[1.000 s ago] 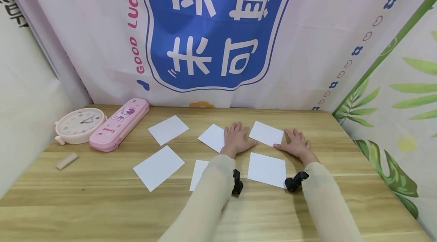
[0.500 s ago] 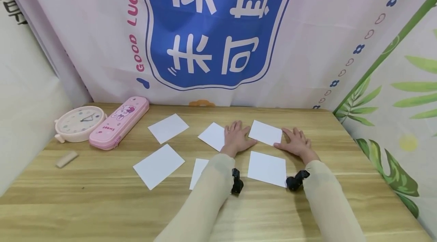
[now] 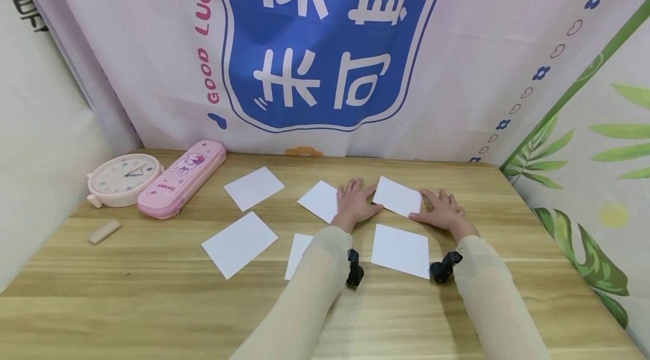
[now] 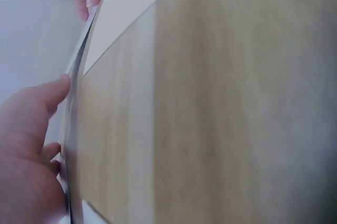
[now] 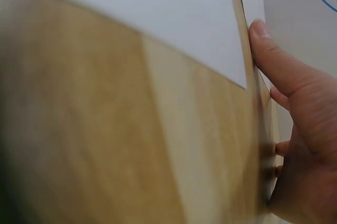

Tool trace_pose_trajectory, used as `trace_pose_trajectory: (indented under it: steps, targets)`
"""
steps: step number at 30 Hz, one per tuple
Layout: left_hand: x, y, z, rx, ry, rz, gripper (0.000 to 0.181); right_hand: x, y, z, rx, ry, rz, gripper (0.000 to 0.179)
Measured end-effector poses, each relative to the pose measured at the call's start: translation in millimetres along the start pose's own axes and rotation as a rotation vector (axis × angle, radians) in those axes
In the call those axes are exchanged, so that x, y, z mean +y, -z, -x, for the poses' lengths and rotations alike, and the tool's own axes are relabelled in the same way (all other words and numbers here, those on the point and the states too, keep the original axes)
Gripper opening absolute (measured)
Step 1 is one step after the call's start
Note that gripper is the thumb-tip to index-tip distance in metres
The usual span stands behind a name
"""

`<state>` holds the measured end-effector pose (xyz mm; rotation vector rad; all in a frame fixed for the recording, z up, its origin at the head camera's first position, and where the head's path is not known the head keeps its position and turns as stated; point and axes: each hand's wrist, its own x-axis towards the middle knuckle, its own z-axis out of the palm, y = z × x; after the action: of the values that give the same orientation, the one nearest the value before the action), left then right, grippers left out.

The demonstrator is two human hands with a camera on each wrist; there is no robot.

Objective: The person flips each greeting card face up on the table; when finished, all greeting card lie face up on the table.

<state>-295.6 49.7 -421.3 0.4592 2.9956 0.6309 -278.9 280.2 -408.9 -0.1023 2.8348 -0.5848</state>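
Head view: I count six white cards point(image 3: 239, 245) on one table point(image 3: 152, 315), plus one clock point(image 3: 124, 179), one pencil case point(image 3: 181, 179), one small tan block point(image 3: 104, 232). The far-right card point(image 3: 398, 196) sits between left hand point(image 3: 355, 206) and right hand point(image 3: 443, 213), both spread wide, at opposite edges.

Left wrist view: I get two hands, left one's thumb well apart from its fingers.

Right wrist view: one hand, thumb tip touching the far-right card; two cards visible.

Bare table point(image 3: 127, 315) gives a hand passage at near left and between the pencil case point(image 3: 183, 179) and leftmost card point(image 3: 240, 245). The left hand point(image 3: 354, 203) and right hand point(image 3: 440, 212) block the rear right card's point(image 3: 398, 196) sides, the clock point(image 3: 124, 180) fills the far left, and a backdrop point(image 3: 457, 95) closes the rear.
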Motion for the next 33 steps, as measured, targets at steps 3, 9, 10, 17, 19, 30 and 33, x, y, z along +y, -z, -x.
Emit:
trace_pose_trajectory:
  steps: [3, 9, 10, 17, 19, 30, 33]
  targets:
    - [-1.5, 0.0, -0.7, 0.003, 0.006, 0.048, 0.052, -3.0, 1.3, 2.3, -0.013, -0.009, -0.003, 0.092]
    - [-1.0, 0.5, -2.0, 0.007, 0.012, 0.083, 0.052, -3.0, 2.9, 3.9, 0.006, -0.005, -0.007, 0.093]
    - [-1.0, 1.1, -2.1, 0.006, 0.017, 0.087, 0.052, -2.9, 2.5, 3.5, 0.019, 0.001, -0.012, 0.093]
    - [-2.1, 5.8, -3.8, 0.025, 0.05, 0.192, 0.048, -5.5, -1.5, -2.8, 0.157, 0.088, -0.101, 0.092]
    - [-3.6, 6.7, -3.3, 0.029, 0.057, 0.257, 0.046, -7.8, -2.1, -3.7, 0.184, 0.106, -0.152, 0.089]
    - [-4.6, 8.0, -2.3, 0.189, 0.072, 0.566, 0.021, -30.6, 1.6, 1.5, 0.347, 0.096, -0.314, 0.059]
    - [-3.1, 8.0, -2.8, 0.241, 0.101, 0.615, 0.014, -34.6, 4.3, 3.7, 0.398, 0.123, -0.337, 0.053]
